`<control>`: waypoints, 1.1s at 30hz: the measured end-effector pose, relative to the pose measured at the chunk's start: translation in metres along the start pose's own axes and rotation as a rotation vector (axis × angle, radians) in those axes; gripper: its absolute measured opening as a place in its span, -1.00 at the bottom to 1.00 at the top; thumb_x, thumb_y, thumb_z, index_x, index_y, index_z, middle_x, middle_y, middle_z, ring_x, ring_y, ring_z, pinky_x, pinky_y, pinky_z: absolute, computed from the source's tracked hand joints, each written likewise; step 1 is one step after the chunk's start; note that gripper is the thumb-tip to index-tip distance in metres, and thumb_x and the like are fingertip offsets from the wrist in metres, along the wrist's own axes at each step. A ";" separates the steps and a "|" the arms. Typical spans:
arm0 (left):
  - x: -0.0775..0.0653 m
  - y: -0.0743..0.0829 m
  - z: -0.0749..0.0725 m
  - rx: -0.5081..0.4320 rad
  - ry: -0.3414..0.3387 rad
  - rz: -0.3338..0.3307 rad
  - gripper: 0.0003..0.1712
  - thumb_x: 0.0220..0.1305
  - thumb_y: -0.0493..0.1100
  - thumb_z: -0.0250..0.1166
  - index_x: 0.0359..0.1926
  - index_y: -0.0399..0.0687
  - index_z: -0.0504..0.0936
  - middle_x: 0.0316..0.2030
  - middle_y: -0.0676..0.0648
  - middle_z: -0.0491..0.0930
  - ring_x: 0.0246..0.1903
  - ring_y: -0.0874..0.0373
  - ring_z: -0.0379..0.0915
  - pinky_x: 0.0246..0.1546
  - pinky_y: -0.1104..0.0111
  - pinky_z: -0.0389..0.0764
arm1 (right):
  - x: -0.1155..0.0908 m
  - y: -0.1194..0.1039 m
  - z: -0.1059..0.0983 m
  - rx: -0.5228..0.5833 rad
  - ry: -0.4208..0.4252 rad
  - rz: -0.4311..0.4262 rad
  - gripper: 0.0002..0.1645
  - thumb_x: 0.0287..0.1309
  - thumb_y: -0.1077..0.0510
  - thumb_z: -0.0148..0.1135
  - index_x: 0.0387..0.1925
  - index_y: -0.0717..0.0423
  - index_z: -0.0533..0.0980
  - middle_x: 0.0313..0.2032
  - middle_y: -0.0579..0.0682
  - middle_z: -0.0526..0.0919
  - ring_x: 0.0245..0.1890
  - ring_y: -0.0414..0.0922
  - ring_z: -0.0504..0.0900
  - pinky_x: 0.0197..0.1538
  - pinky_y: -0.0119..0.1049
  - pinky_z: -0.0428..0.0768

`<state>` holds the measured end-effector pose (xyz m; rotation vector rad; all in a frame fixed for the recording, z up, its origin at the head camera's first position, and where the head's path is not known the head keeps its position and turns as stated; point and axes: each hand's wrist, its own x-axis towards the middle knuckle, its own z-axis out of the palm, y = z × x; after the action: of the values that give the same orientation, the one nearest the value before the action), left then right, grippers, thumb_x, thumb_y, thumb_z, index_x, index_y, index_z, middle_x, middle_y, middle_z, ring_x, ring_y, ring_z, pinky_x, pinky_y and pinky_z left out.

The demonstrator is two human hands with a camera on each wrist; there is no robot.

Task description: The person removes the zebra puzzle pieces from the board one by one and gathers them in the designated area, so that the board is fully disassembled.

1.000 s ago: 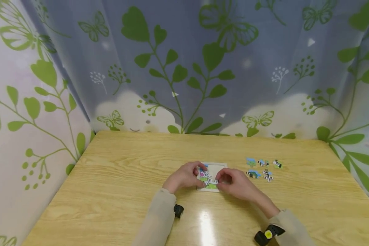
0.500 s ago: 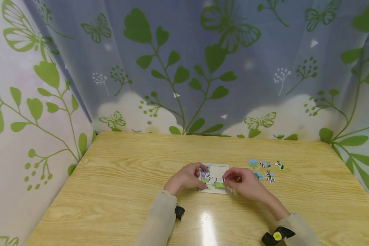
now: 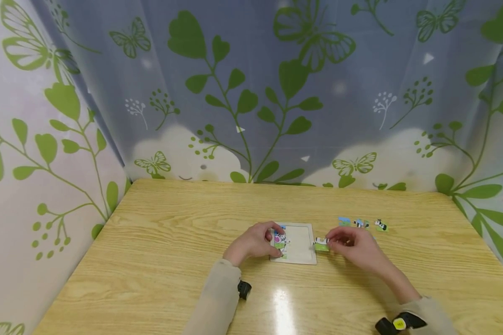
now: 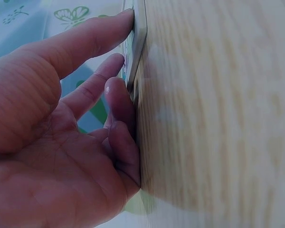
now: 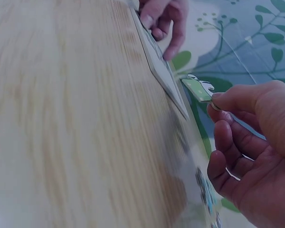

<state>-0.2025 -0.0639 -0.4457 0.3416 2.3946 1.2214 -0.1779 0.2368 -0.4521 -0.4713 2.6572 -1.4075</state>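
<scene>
A small puzzle tray (image 3: 300, 243) with a pale rim lies on the table. Zebra-patterned pieces (image 3: 280, 238) fill its left strip; the rest shows bare board. My left hand (image 3: 255, 239) rests at the tray's left side, thumb and index fingertip pressing on its face. In the left wrist view, the left hand's other fingers (image 4: 121, 102) bend down by the tray's edge. My right hand (image 3: 358, 246) pinches a green, black and white puzzle piece (image 3: 322, 246) between thumb and fingertips. That piece is held just off the tray's right edge, raised in the right wrist view.
Loose puzzle pieces (image 3: 361, 224) lie on the wooden table (image 3: 172, 223) beyond my right hand, some hidden behind it. A patterned curtain (image 3: 234, 93) rises along the table's back edge and both sides.
My right hand has lifted the puzzle piece out of the tray and carried it right, past the tray's right edge. The left hand stays on the tray.
</scene>
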 end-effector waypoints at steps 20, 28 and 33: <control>-0.001 0.000 0.000 0.002 -0.008 -0.010 -0.49 0.14 -0.23 0.54 0.11 0.08 0.61 -0.37 0.02 0.31 -0.37 0.13 0.22 -0.31 0.27 0.27 | -0.028 0.034 -0.052 -0.128 0.138 0.042 -0.80 0.36 0.15 0.32 -0.06 0.14 0.68 -0.33 -0.02 0.78 -0.40 -0.28 0.67 -0.38 -0.35 0.60; -0.002 0.002 -0.001 -0.005 -0.010 -0.010 -0.50 0.15 -0.24 0.54 0.10 0.05 0.61 -0.38 0.02 0.30 -0.37 0.13 0.22 -0.30 0.28 0.26 | -0.040 0.049 -0.074 -0.188 0.191 0.095 -0.76 0.34 0.15 0.34 -0.04 0.20 0.67 -0.35 -0.12 0.77 -0.41 -0.35 0.64 -0.43 -0.37 0.56; -0.002 0.002 -0.001 -0.007 -0.013 -0.002 -0.50 0.15 -0.24 0.53 0.11 0.04 0.60 -0.38 0.02 0.30 -0.36 0.13 0.21 -0.29 0.27 0.26 | -0.045 0.061 -0.085 -0.228 0.216 0.100 -0.75 0.35 0.13 0.33 -0.04 0.20 0.67 -0.35 -0.31 0.74 -0.38 -0.45 0.61 -0.42 -0.41 0.54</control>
<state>-0.2007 -0.0643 -0.4432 0.3438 2.3791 1.2228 -0.1681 0.3504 -0.4559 -0.2091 2.9843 -1.1954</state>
